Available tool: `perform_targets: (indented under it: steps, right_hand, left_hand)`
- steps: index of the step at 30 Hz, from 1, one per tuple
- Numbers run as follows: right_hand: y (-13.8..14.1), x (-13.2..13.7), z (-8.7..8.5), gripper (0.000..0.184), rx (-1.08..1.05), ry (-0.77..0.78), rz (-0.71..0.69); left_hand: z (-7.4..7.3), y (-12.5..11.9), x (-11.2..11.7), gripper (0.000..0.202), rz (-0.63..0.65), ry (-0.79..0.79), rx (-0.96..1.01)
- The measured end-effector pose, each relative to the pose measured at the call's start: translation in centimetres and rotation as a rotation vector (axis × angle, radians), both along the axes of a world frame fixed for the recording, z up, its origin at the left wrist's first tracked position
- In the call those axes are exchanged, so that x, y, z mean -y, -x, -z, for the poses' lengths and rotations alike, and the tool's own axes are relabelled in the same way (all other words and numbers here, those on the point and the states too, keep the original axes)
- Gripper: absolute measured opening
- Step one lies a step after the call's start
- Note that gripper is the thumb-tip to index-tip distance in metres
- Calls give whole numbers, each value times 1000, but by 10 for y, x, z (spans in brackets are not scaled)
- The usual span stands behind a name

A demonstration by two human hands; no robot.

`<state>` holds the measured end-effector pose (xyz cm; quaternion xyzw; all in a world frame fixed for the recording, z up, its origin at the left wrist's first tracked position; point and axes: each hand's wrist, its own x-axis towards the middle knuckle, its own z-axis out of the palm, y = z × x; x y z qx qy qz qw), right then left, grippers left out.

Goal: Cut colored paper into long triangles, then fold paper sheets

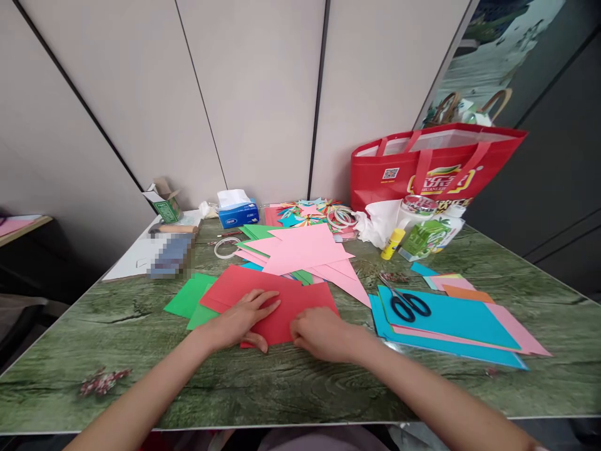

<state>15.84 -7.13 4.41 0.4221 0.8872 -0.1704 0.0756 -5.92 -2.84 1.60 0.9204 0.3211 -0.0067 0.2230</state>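
Red paper (286, 288) lies in front of me, its sheets overlapping, with a crease or edge running between the left and right parts. My left hand (241, 319) rests flat on it, fingers stretched and the thumb apart near the lower edge. At the paper's lower right, my right hand (319, 332) is curled with its fingertips against the red sheet; the palm side is hidden. Green paper (188, 297) sticks out from beneath the red at the left. Just behind, a pile of pink paper (300, 247) covers more green sheets.
To the right, black-handled scissors (408, 307) lie on blue paper (455, 319). A yellow glue stick (393, 243), white jar (417, 210) and red bag (422, 163) stand behind. Further left are a tape roll (227, 248), tissue pack (238, 210) and hammer (173, 230).
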Motion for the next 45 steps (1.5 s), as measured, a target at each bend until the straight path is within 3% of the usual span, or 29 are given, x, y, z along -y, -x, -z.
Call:
perform_targets:
  steps: [4, 11, 17, 22, 26, 29, 33, 38, 41, 45]
  right_hand:
    - [7, 0, 0, 22, 4, 16, 2]
    - [-51, -1, 3, 19, 55, 79, 137]
    - [-69, 1, 7, 16, -62, 118, 250]
    - [-75, -10, 15, 8, -310, 194, 416]
    - [-71, -23, 35, 16, -563, 292, 620]
    - [-66, -29, 46, 27, -731, 341, 692]
    - [-63, -29, 41, 41, -885, 398, 700]
    - [-62, -28, 27, 36, -1110, 651, 583]
    - [-64, -32, 24, 28, -1235, 762, 530]
    - [-66, -42, 20, 30, -1404, 749, 569]
  left_hand:
    - [-1, 1, -1, 83, 1, 20, 5]
    - [-4, 12, 5, 92, 11, 63, -7]
    - [-4, 22, 7, 89, 22, -142, -6]
    - [-2, 24, 8, 91, 34, -278, -46]
    - [0, 25, 10, 94, 53, -337, -64]
    - [1, 27, 14, 91, 51, -375, -64]
    - [1, 30, 19, 90, 24, -405, -52]
    - [3, 34, 22, 97, -30, -366, 37]
    - [0, 36, 18, 99, -166, -282, 206]
    - [-17, 28, 6, 92, -656, -54, 803]
